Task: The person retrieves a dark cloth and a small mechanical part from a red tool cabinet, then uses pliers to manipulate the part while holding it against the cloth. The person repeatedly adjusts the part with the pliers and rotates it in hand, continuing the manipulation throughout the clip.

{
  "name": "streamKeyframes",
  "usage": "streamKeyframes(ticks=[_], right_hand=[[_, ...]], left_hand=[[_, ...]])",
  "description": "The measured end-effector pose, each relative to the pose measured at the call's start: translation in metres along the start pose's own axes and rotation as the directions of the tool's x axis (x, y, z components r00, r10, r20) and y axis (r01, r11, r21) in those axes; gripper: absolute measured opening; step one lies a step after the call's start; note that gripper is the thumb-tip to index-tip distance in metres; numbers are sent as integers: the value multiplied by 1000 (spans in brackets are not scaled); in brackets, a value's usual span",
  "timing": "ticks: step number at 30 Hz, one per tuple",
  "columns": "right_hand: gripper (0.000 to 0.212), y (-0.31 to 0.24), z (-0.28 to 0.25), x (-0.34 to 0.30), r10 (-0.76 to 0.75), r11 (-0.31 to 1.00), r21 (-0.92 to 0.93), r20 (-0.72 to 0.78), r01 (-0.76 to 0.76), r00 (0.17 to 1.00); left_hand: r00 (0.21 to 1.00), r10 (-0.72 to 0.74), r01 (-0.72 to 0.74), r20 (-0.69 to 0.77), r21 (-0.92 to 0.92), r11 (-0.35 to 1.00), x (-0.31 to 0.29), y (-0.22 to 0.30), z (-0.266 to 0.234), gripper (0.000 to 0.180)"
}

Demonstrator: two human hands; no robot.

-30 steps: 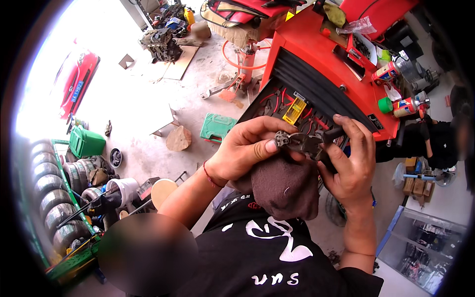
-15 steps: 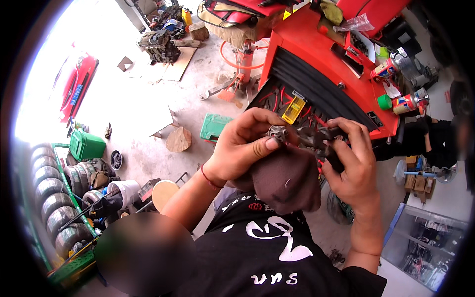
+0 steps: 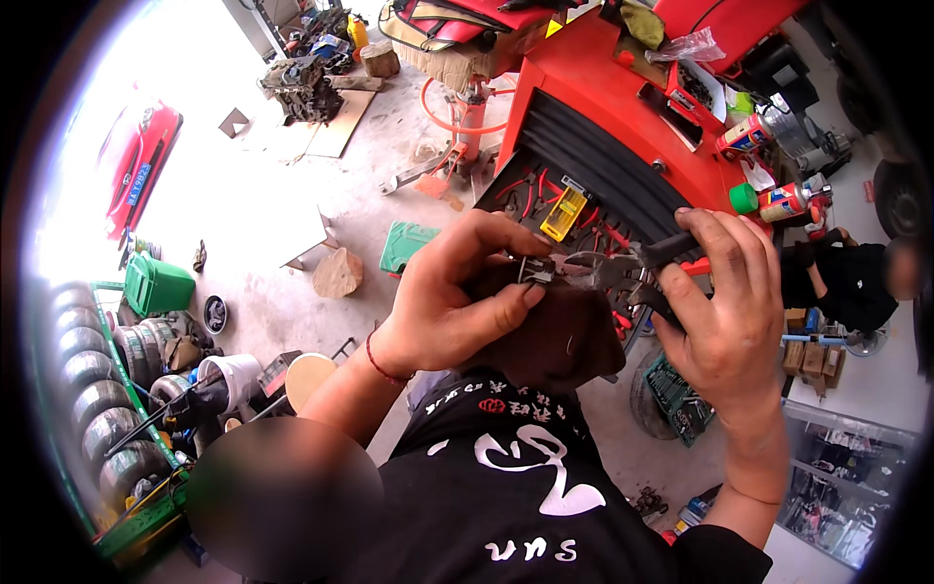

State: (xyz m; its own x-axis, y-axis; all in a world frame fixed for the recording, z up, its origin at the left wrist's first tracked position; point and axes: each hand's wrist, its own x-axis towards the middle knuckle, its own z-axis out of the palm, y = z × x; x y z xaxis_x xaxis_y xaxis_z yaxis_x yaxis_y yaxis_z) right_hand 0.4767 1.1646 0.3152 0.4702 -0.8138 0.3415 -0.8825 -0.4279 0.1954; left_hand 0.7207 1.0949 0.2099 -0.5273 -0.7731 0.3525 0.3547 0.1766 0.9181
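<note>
My left hand pinches a small metal clip-like part between thumb and fingers. A dark brown, cloth-like piece hangs just beneath it; what holds it up is hidden. In my right hand are pliers with dark handles, one under the fingers and the other near the thumb. Their jaws point left toward the metal part, close to it; I cannot tell if they touch. Beyond my hands an open drawer holds several red-handled tools and a yellow case.
The red tool cabinet stands ahead, with spray cans on top. A green case and a wooden stump are on the floor. Tyres line the left. Another person is at the far right.
The pliers have moved right, away from the left hand, and their handles are spread wider. The metal part has turned in my left fingers. My view has shifted slightly.
</note>
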Motion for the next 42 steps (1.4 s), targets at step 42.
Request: streamKeyframes(ticks=[42], right_hand=[[46,3,-2,13,-81,997,-2,12,81,997]], left_hand=[[976,-171,216,138,-451,866,6,-5,-2,25]])
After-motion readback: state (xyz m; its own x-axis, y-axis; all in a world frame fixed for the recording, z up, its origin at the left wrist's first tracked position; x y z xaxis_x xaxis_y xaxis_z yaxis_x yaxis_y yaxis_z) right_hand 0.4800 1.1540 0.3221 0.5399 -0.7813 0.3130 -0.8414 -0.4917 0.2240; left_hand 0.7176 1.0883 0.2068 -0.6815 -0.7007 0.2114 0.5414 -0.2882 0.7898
